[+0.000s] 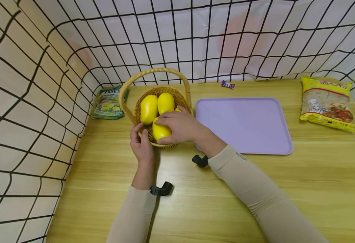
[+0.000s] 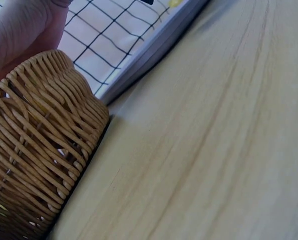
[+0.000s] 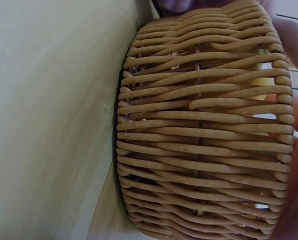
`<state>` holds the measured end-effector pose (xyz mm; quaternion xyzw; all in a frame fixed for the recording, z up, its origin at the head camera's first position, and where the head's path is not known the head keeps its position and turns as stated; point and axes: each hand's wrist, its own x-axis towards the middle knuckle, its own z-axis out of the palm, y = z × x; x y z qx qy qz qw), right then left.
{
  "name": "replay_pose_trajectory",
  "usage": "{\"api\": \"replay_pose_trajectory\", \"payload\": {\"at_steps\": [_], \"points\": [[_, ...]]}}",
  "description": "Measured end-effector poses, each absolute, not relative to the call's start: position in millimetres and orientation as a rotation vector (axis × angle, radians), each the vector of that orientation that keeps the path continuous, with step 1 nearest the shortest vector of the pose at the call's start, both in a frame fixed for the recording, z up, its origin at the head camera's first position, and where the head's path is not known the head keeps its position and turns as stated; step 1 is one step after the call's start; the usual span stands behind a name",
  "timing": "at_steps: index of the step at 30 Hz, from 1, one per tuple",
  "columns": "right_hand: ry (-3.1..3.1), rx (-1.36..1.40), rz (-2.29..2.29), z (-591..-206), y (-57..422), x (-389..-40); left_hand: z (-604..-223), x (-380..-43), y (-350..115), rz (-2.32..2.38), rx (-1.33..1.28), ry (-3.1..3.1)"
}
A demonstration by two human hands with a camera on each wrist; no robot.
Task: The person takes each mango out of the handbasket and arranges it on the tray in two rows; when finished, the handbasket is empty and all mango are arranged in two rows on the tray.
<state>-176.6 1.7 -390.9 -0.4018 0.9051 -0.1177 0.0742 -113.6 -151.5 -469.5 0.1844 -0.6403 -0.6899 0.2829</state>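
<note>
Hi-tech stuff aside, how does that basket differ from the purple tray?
The basket is woven, tan and round, while the tray is smooth, purple and rectangular with rounded corners. The basket is deep, with a tall arched handle; the tray is shallow, with a low rim. Yellow fruits lie inside the basket, whereas a sleeved arm reaches across one corner of the tray. Both rest on the same wooden table.
</note>
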Motion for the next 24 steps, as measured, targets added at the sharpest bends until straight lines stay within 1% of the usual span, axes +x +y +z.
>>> {"api": "replay_pose_trajectory", "payload": {"at_steps": [11, 24], "points": [[2.719, -1.236, -0.326, -394.2, -0.7, -177.1, -467.9, -113.1, -150.2, -1.869, 0.512, -1.705], [2.586, -1.303, -0.572, -394.2, 5.8, -177.5, -469.7, -112.4, -151.6, -1.860, 0.496, -1.725]]}}
